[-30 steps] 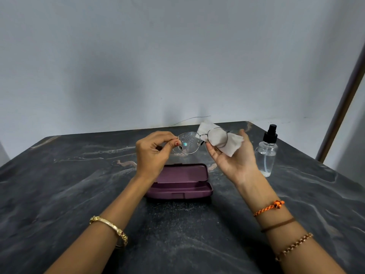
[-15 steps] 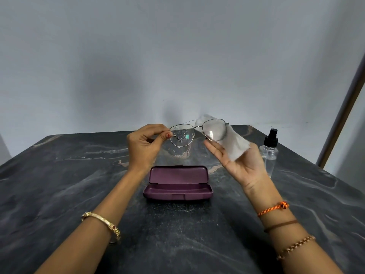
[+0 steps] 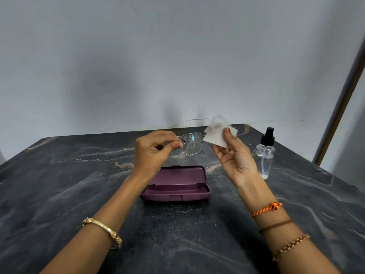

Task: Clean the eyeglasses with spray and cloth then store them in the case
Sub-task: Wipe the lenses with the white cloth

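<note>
- The left hand (image 3: 156, 153) is up above the dark marble table (image 3: 59, 184). A gold bangle (image 3: 103, 231) sits on that arm, well back from the hand.
- The thumb and curled fingers of the left hand pinch the left end of the eyeglasses (image 3: 190, 143). So this hand is grasping the glasses.
- The glasses have a thin metal frame. They hang in the air, held up between the two hands.
- The lens just to the right of the left pinch has little drops of water on it.
- Below the glasses, and between the two wrists, a purple glasses case (image 3: 175, 184) lies open on the table. Its lid stands up at the back.
- The right hand (image 3: 235, 157) is up too, with the palm facing the person.
- Its thumb and fingers pinch a white cloth (image 3: 217, 133). The cloth is wrapped over the other lens, so that lens is hidden.
- So the right hand is grasping the cloth, with the lens inside it.
- On the right arm are an orange thread band (image 3: 266, 209), a brown band (image 3: 275, 226) and a bead bracelet (image 3: 290, 247).
- Just to the right of the right hand, a small clear spray bottle (image 3: 264, 155) with a black top stands up straight on the table. The hand is not touching it.
</note>
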Tool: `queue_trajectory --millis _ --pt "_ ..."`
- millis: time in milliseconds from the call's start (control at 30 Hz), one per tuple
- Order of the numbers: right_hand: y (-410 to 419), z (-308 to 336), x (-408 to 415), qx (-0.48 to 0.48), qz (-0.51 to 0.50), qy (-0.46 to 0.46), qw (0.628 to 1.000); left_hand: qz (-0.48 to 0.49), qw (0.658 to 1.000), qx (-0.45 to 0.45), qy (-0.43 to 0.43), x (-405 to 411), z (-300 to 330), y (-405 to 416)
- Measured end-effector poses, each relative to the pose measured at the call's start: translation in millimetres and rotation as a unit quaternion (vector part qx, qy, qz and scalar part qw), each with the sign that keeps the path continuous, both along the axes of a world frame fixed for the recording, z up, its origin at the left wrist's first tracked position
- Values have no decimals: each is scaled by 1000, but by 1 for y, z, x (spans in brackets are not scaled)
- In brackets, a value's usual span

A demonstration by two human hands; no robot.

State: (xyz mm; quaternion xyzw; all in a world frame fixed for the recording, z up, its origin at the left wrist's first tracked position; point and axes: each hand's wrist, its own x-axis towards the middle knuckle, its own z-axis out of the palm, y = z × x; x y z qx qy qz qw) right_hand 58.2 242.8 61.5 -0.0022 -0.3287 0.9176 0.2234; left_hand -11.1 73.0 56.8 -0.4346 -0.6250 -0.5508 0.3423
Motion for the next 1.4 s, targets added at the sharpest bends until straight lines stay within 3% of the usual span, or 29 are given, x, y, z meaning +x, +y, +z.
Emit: queue_trajectory --millis 200,400,533,667,800,933,1100,1233,1400 --pt "-4 0 0 32 -38 -12 999 16 998 -59 12 -1 0 -4" --pt "-3 -1 1 99 -63 -41 992 43 984 -142 97 -2 2 -12" --pt "-3 1 2 80 -32 -28 996 53 980 -153 114 -6 4 -15" --pt "3 4 7 136 -11 -33 990 63 978 -164 110 -8 5 -16" --pt "4 5 9 181 -58 -74 979 76 971 -182 138 -7 11 -21" --pt "1 4 8 140 -103 -86 981 55 971 -184 139 -4 12 -17" --pt "-4 2 6 32 -23 -30 999 38 975 -179 123 0 8 -11" --pt "-2 5 8 148 -20 -8 989 65 973 -186 120 -3 9 -16" --pt "5 8 10 228 -89 -55 968 66 973 -183 128 -3 11 -16"
